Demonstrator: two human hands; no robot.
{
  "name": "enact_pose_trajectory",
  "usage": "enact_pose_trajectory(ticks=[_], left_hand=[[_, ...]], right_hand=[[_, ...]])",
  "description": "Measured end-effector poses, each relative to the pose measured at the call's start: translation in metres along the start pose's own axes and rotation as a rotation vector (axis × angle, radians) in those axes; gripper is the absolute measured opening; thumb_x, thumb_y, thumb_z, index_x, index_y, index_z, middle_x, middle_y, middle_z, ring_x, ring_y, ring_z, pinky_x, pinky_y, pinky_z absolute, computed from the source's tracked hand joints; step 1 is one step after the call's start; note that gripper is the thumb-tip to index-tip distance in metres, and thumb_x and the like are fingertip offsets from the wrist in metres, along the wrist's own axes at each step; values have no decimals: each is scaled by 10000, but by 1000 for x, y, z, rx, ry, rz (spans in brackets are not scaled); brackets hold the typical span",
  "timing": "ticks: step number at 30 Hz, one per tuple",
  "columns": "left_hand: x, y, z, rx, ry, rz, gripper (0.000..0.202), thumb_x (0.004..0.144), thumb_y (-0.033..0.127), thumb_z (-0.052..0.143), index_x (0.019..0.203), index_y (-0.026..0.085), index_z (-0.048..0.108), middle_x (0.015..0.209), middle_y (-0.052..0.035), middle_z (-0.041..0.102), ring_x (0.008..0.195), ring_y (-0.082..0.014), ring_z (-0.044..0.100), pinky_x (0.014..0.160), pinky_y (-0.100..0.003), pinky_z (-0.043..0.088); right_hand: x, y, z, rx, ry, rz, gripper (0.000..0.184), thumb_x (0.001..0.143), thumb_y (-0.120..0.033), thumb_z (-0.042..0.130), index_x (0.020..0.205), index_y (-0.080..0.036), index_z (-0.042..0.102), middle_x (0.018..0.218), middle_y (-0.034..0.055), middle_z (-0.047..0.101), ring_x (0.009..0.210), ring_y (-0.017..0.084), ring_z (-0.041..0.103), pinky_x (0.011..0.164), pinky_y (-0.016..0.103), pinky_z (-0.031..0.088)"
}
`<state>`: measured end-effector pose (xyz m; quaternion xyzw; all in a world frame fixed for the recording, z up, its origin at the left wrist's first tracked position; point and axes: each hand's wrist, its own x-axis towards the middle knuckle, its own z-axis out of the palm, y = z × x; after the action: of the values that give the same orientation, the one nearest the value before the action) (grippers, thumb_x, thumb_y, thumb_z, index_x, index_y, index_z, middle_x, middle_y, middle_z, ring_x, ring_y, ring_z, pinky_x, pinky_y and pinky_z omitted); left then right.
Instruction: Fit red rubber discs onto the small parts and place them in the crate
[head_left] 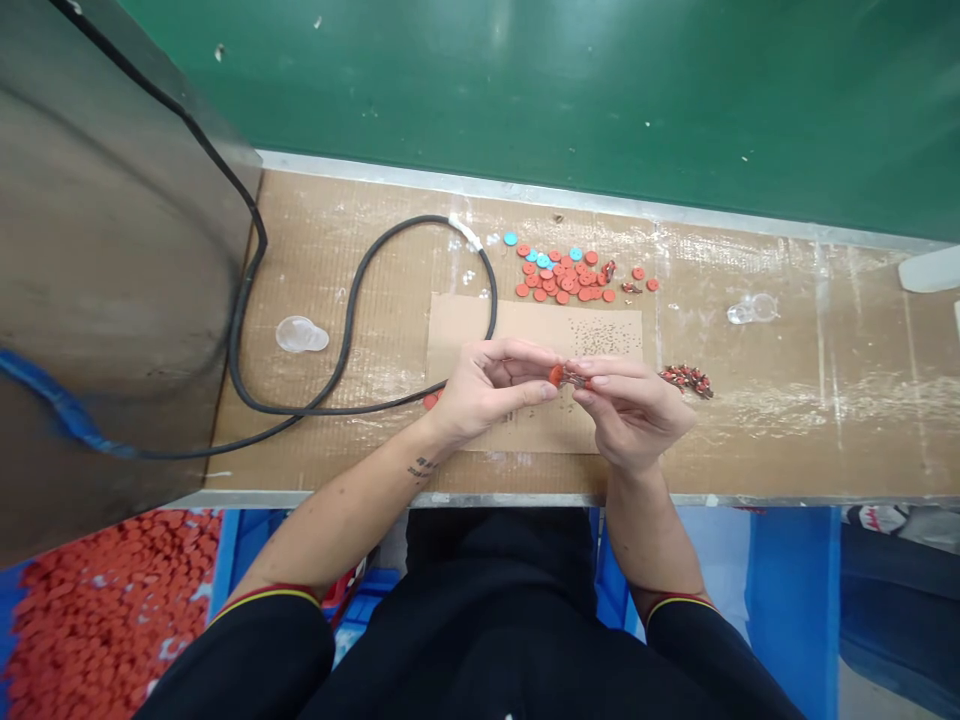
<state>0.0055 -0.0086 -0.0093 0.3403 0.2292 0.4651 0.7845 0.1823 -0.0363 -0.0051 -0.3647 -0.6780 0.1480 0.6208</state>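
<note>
The left hand (491,390) and right hand (634,410) were together, pinching a small orange-red disc with thin metal wires (562,376) above a tan cardboard sheet (525,435). Flat orange and turquoise discs (559,280) lay toward the back edge of the cardboard-topped bench (352,450).

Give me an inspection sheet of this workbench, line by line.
surface: cardboard-covered bench, with a cardboard sheet bearing dark specks.
job's things: small orange disc with metal bits; orange discs; turquoise discs; heap of red-and-metal pieces.
clutter: clear plastic pieces.
grippers: left hand and right hand, fingers meeting at the disc.
cables: black cable, white tape.
surroundings: green wall, metal panel, blue crate of orange discs.
</note>
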Motion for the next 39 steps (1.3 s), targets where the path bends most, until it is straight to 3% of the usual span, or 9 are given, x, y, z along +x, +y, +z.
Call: enact_pose_trajectory(ticks=[5,15,23,27,34,39], left_hand=[[0,0,0,14,-5,14,258,686,221,1005,887,254,847,976,-24,819,873,-131,794,877,-245,673],[-1,-1,-1,62,15,-12,302,675,300,1019,905,226,838,1011,-54,811,914,-178,798,938,-330,676],[0,0,-2,40,9,10,271,673,242,1014,887,242,849,980,-41,818,877,-149,799,879,-260,681],[0,-1,-1,52,2,27,285,670,247,1017,898,233,847,995,-48,820,899,-164,805,909,-280,687],[0,-2,0,49,-19,118,230,701,174,986,868,229,839,977,-42,833,891,-145,813,844,-211,691],[0,-1,-3,136,-11,139,205,697,219,994,826,208,836,988,-68,841,897,-170,820,842,-243,708]], right_hand=[[1,1,0,7,-16,-29,322,906,-162,839,1171,-334,780,991,-2,850,844,210,842,734,358,751],[-1,1,0,-51,-26,-48,312,913,-163,831,1166,-337,773,962,-10,844,839,212,840,733,370,747],[0,0,1,-7,-33,-68,369,902,-129,836,1211,-322,777,1000,4,852,872,204,842,766,351,750],[-1,1,1,-21,-27,-69,382,897,-115,835,1210,-325,777,1013,1,851,877,200,841,769,342,749],[-1,0,1,-45,-9,-81,341,904,-118,828,1173,-321,779,1007,0,850,856,206,842,728,349,749],[0,0,0,-15,-50,-29,281,912,-139,825,1127,-315,786,971,-3,847,889,215,842,765,370,748]])
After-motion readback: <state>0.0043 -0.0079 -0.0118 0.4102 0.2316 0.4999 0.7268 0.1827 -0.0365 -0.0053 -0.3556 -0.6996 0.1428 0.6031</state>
